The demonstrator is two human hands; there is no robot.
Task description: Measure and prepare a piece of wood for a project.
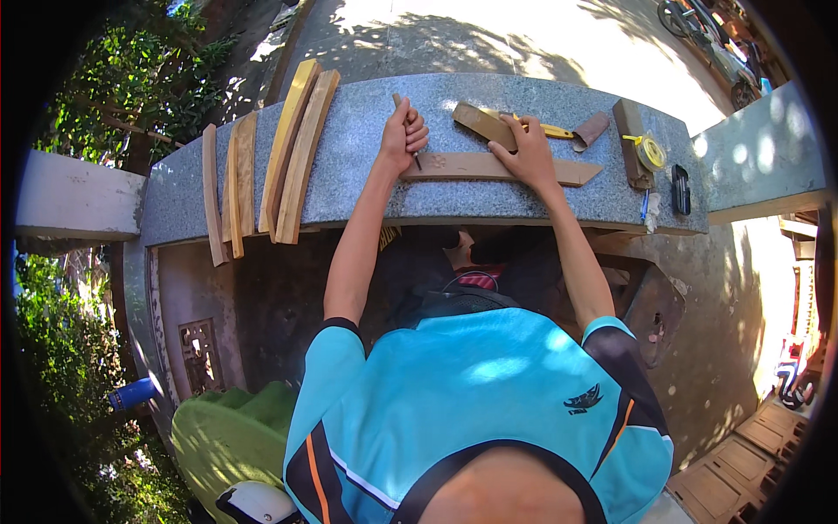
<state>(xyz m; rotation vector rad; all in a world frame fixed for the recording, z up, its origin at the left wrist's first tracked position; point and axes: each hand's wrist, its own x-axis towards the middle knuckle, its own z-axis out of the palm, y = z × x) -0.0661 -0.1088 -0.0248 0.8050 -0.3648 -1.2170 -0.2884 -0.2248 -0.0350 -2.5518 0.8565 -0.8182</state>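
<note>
**Chisel Work on a Flat Wooden Strip, Granite Slab**

1. Left hand [403, 133]: closed in a full fist around the wooden handle of a chisel [410, 131]. The tool stands nearly upright, its thin blade pointing down just below the fist and meeting the left end of the wooden strip [497, 168].

2. Right hand [529, 153]: open, fingers spread and pressed flat on the strip near its middle. It grips nothing; it pins the work.

3. The strip lies lengthwise on the granite slab [349, 175], running from under the left fist, beneath the right palm, to a pointed end beyond it.

4. Recommended practice, as a judgement: hold the blade steady, press down firmly with the right hand, and keep its fingers out of the blade's path.

5. Just beyond the right hand: a second wooden piece [483, 125] and a yellow-handled tool [550, 131]. Farther right: a dark block [630, 131] bearing a roll of yellow tape [650, 153].

6. Well to the left of the left hand: several curved wooden slats [292, 153] overhang the near edge of the slab.
</note>
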